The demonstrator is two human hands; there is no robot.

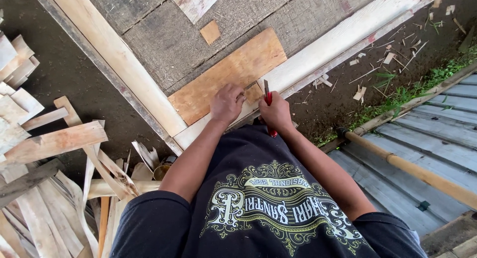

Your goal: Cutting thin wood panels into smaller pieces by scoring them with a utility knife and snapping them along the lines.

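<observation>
Down low: left hand point(226, 103) curled, fingers bent, pinning small wood piece point(253, 93) against pale timber rail point(318, 52). Right hand point(275, 112) clenched round red-handled tool point(268, 100), blade upright, tip just beside the piece. Brown plywood offcut point(223, 74) flat under left knuckles. Loose wood scraps point(44, 139) heaped well apart at left; bamboo pole point(417, 171) at right.

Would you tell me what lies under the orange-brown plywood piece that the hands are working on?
The plywood piece rests on a pale plank and grey boards. The left hand covers its near edge; what lies directly beneath is hidden.
</observation>
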